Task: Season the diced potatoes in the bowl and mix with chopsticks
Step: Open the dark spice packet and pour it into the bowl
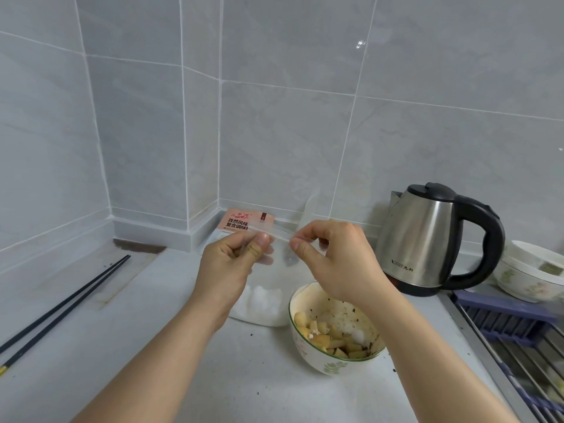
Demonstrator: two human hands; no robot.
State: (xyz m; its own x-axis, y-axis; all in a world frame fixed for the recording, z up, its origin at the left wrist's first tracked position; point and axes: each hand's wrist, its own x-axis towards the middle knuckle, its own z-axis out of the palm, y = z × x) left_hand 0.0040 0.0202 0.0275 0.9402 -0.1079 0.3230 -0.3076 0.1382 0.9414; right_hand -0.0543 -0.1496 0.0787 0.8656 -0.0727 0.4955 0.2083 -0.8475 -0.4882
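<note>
From the head view, we pinch the top of a clear bag of white granules [265, 297] between our left hand [232, 264] and right hand [332, 257], likely working its seal. The bowl [332, 358] of diced potatoes [323, 337] sits beneath the right wrist; chopsticks [61, 309] lie far left of the bowl on the counter [152, 346].

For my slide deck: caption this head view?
Both hands pinch a clear bag beside the potato bowl.
</note>
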